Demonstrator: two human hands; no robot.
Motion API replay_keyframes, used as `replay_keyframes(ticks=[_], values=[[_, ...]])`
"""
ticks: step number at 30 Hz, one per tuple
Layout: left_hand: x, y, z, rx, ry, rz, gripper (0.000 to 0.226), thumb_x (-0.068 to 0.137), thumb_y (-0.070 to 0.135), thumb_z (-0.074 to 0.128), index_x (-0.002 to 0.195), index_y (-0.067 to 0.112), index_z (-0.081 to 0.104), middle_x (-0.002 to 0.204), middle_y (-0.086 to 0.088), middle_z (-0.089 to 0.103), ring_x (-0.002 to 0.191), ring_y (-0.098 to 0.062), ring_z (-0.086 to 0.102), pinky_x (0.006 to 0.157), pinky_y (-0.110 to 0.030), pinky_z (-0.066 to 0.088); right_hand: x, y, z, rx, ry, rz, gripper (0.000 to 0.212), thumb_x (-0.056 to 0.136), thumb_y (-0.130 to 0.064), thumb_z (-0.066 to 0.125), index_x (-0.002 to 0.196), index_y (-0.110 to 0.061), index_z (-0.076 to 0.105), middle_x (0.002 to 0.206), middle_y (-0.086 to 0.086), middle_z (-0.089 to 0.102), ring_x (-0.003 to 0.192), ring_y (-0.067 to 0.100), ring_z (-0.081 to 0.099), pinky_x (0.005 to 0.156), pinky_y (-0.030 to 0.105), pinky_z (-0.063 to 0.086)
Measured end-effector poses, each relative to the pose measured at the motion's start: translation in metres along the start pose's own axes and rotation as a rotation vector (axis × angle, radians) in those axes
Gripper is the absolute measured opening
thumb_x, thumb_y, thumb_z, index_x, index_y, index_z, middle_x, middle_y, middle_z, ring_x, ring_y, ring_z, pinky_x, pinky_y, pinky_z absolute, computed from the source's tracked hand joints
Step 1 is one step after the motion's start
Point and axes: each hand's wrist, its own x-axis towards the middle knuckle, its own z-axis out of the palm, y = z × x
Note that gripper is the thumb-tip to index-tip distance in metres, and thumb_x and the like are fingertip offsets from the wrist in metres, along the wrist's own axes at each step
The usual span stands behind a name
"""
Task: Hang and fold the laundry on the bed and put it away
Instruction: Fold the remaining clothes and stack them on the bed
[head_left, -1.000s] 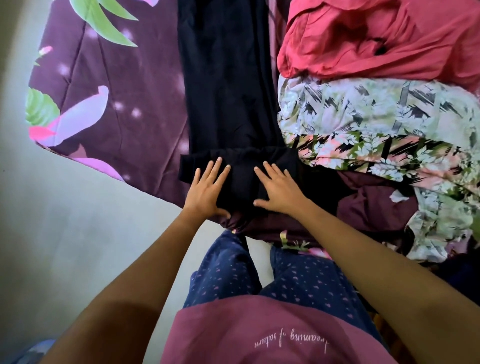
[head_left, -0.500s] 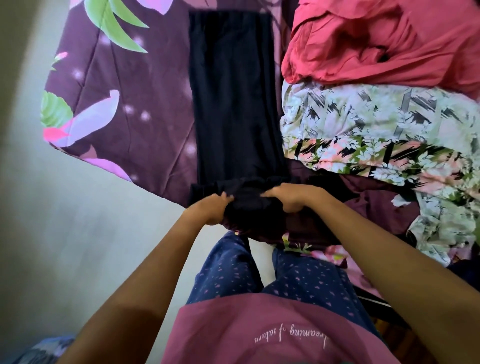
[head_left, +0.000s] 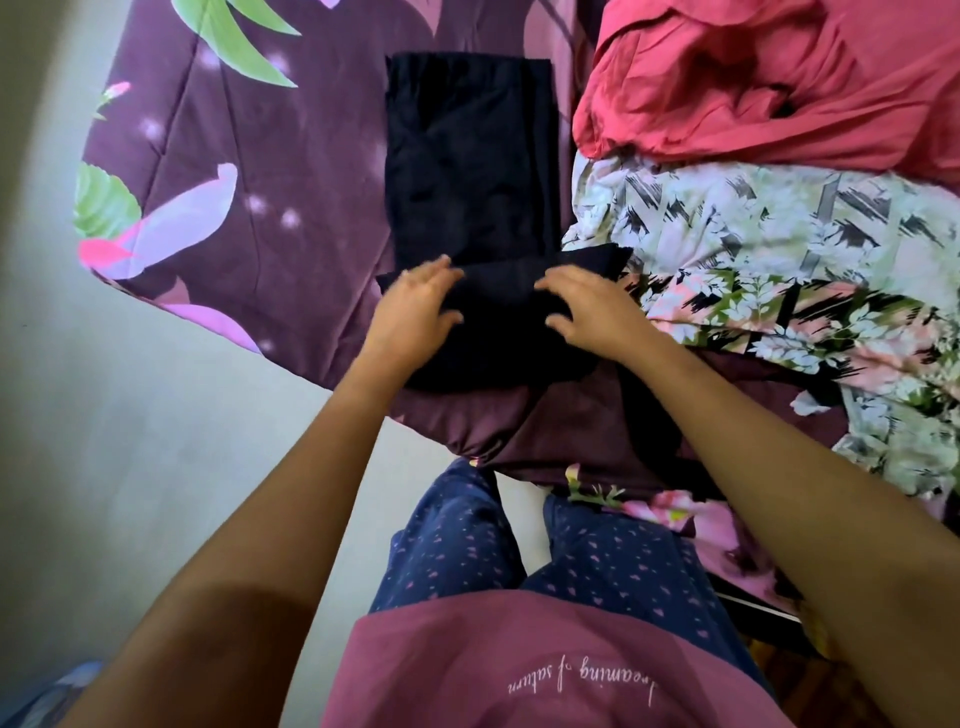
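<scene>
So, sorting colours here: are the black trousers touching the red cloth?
Apart. The head view shows a strip of purple bedsheet between the black trousers and the red cloth.

Soft, even daylight, rather dim; shadows are faint and soft-edged. Motion blur smears the fingers of the left hand (head_left: 415, 306) and the right hand (head_left: 592, 306). The black garment (head_left: 467, 171) at the bed's near edge shows almost no detail. The floor (head_left: 130, 441) darkens toward the frame's left edge, where the wide lens bows the bed's side.
</scene>
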Motion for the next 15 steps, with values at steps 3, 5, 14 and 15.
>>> replay_keyframes(ticks=[3,5,14,15], values=[[-0.011,-0.004,0.034,0.102,-0.246,-0.044,0.097,0.073,0.03,0.077,0.149,0.013,0.019,0.158,-0.007,0.005,0.145,-0.025,0.006,0.115,-0.044,0.006,-0.004,0.001,0.025,-0.243,-0.179,-0.011,0.094,0.079,-0.037,0.072,0.151,-0.015,0.014,0.159,0.01,0.006,0.146,0.025,0.007,0.116,0.045,0.011],[-0.02,-0.008,0.054,0.258,-0.252,-0.035,0.124,0.061,0.038,0.083,0.15,0.015,-0.001,0.158,-0.006,-0.01,0.145,-0.026,-0.007,0.116,-0.046,0.0,-0.004,0.001,0.039,-0.364,-0.222,0.002,0.119,0.07,-0.043,0.077,0.151,-0.013,-0.005,0.158,0.011,-0.011,0.146,0.028,-0.006,0.115,0.052,0.005],[-0.027,-0.01,0.081,0.41,-0.114,-0.044,0.084,0.085,-0.006,0.039,0.146,0.014,-0.015,0.156,-0.009,-0.016,0.144,-0.03,-0.013,0.114,-0.047,-0.006,-0.003,-0.005,0.066,-0.467,-0.099,0.028,0.072,0.093,0.002,0.033,0.147,-0.005,-0.013,0.155,0.023,-0.014,0.143,0.039,-0.01,0.114,0.056,0.002],[-0.027,-0.008,0.076,0.399,-0.157,-0.048,0.082,0.085,-0.007,0.037,0.147,0.012,-0.014,0.156,-0.009,-0.017,0.143,-0.031,-0.014,0.114,-0.05,-0.004,-0.004,-0.007,0.06,-0.45,-0.143,0.018,0.074,0.092,0.007,0.033,0.148,-0.005,-0.013,0.154,0.023,-0.017,0.143,0.04,-0.012,0.114,0.056,0.002]])
